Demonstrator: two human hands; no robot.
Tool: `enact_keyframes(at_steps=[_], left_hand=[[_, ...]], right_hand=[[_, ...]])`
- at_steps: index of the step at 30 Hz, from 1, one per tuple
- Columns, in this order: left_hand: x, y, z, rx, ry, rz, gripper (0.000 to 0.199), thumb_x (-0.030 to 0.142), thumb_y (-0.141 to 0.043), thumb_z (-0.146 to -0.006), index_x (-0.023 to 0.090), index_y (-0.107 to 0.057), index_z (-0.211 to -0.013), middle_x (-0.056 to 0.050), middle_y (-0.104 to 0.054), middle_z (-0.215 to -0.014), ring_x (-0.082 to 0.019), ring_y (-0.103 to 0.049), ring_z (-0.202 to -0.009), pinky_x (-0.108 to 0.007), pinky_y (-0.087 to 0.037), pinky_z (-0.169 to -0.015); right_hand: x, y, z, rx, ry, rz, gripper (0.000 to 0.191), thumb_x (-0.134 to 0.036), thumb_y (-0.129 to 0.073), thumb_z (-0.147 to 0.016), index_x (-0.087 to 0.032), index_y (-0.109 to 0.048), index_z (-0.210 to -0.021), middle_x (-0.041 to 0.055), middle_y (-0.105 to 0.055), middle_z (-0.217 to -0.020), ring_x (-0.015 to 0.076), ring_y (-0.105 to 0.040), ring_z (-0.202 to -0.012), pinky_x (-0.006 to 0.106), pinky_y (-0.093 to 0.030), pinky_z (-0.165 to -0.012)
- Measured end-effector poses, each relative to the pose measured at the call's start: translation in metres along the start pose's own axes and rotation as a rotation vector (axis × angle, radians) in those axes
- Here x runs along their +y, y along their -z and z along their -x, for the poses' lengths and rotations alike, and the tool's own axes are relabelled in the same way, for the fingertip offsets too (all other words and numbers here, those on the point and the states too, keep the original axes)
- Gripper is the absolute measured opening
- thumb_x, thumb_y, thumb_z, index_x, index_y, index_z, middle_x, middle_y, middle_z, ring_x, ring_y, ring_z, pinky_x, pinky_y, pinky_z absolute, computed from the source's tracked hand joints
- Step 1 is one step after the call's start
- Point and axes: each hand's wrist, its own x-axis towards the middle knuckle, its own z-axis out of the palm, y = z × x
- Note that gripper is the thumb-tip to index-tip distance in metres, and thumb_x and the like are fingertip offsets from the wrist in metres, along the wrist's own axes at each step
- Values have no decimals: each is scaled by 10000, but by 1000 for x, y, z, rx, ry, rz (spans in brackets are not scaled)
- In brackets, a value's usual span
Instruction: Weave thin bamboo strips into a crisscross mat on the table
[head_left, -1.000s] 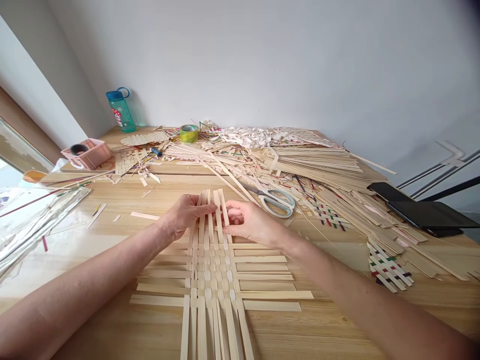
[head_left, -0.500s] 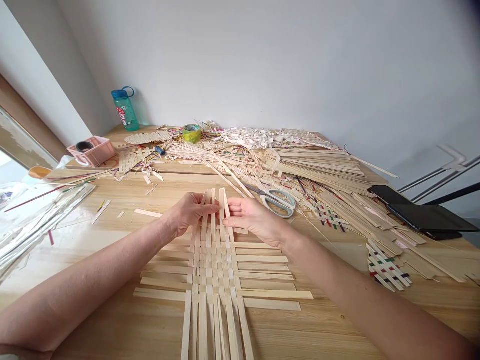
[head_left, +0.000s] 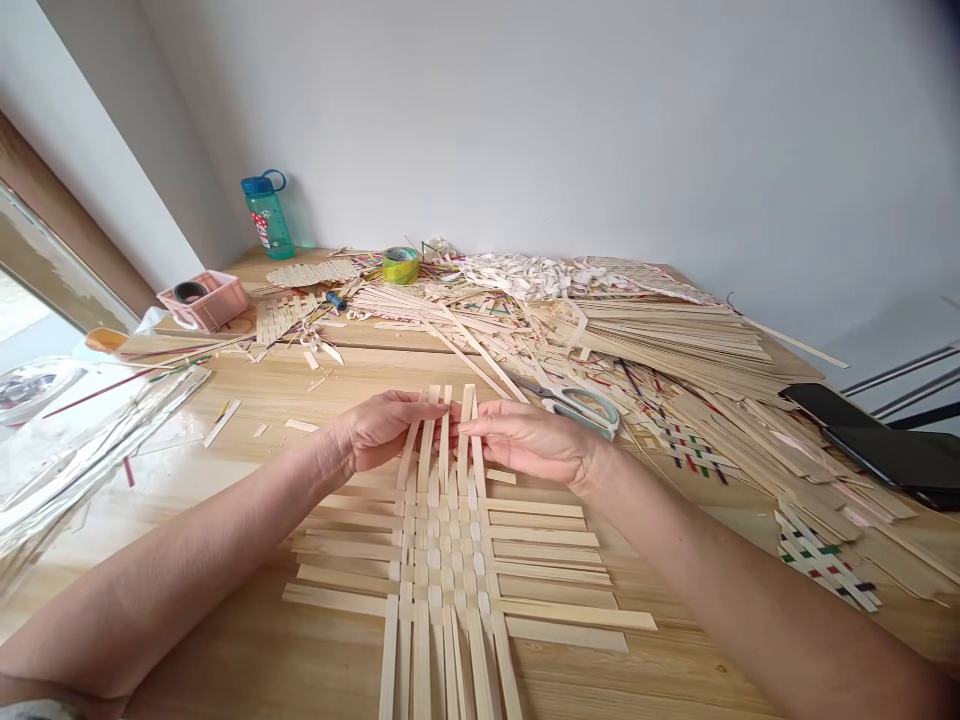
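Observation:
A woven mat of pale wooden strips lies on the table in front of me, its loose strip ends sticking out on every side. At its far edge my left hand pinches the upright strip ends on the left, thumb in front. My right hand grips the strip ends on the right between thumb and fingers. These far ends are raised off the table. The fingertips of both hands are partly hidden behind the strips.
Scissors lie just beyond my right hand. Behind them spread heaps of wooden strips and scraps. A roll of tape, a pink basket and a water bottle stand farther back. A black phone is at the right.
The view has shifted a little, so everything sits slightly farther right and lower. My hands stay at the far strip ends, and the left fingers look more stretched across them.

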Motion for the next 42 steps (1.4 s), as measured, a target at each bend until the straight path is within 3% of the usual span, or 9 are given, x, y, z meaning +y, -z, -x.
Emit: enact_keyframes(at_steps=[7, 11, 14, 19, 26, 31, 34, 39, 42], left_hand=[[-1, 4, 1, -92, 2, 8, 433, 354, -909, -630, 76, -769, -931, -111, -750, -798, -198, -698, -708, -310, -546, -725], [-2, 3, 1, -139, 6, 26, 423, 344, -901, -646, 79, -769, -948, -110, -751, -817, -197, -695, -719, -319, -557, -723], [-3, 3, 0, -118, 12, 39, 409, 330, -902, -645, 82, -768, -942, -112, -751, -833, -202, -697, -764, -325, -565, -752], [-3, 2, 1, -74, -14, 59, 324, 254, -888, -653, 99, -762, -909, -93, -743, -835, -185, -694, -811, -297, -552, -789], [-1, 3, 2, -12, -104, -51, 294, 282, -865, -669, 115, -725, -867, -52, -693, -822, -145, -641, -724, -270, -505, -698], [10, 16, 2, 24, -209, -256, 279, 371, -755, -774, 95, -719, -802, -64, -677, -787, -143, -605, -723, -296, -485, -747], [21, 26, 8, 85, -232, -429, 281, 355, -717, -780, 100, -736, -895, -91, -715, -891, -178, -641, -843, -322, -487, -850], [32, 45, 29, 109, -160, -890, 372, 323, -661, -798, 179, -675, -1141, -60, -755, -927, -200, -676, -887, -293, -482, -819], [28, 50, 42, 91, -124, -1036, 387, 317, -623, -820, 190, -621, -1186, -59, -767, -942, -206, -693, -892, -266, -475, -775]], right_hand=[[-1, -1, -6, -294, -17, -54, 77, -125, -747, -799, -134, -707, -864, 96, -763, -1026, 188, -716, -1013, 326, -535, -973], [2, 4, -12, -399, -38, -57, 276, -167, -709, -849, -141, -674, -1122, 106, -754, -1093, 202, -719, -1027, 353, -559, -936], [7, 8, -13, -397, -20, -78, 293, -216, -703, -871, -140, -660, -1151, 114, -749, -1110, 208, -712, -1061, 376, -543, -983], [14, 10, -11, -353, 31, -108, 163, -229, -669, -893, -130, -688, -1021, 137, -739, -1133, 227, -662, -1179, 426, -477, -1088], [14, 7, -9, -350, 42, -119, 241, -212, -649, -893, -122, -663, -1116, 151, -722, -1184, 246, -647, -1213, 464, -443, -1122], [15, 10, -10, -332, 35, -115, 257, -198, -660, -883, -121, -654, -1129, 152, -707, -1217, 246, -629, -1238, 471, -426, -1137], [15, 10, -9, -326, 35, -100, 289, -213, -666, -886, -117, -646, -1158, 159, -697, -1242, 243, -636, -1227, 469, -432, -1132], [13, 6, -7, -382, 27, -67, 344, -267, -676, -892, -104, -653, -1194, 179, -679, -1278, 247, -649, -1208, 428, -459, -1107], [12, 6, -8, -392, 18, -52, 362, -270, -675, -895, -107, -652, -1217, 175, -692, -1257, 241, -665, -1182, 403, -492, -1070]])
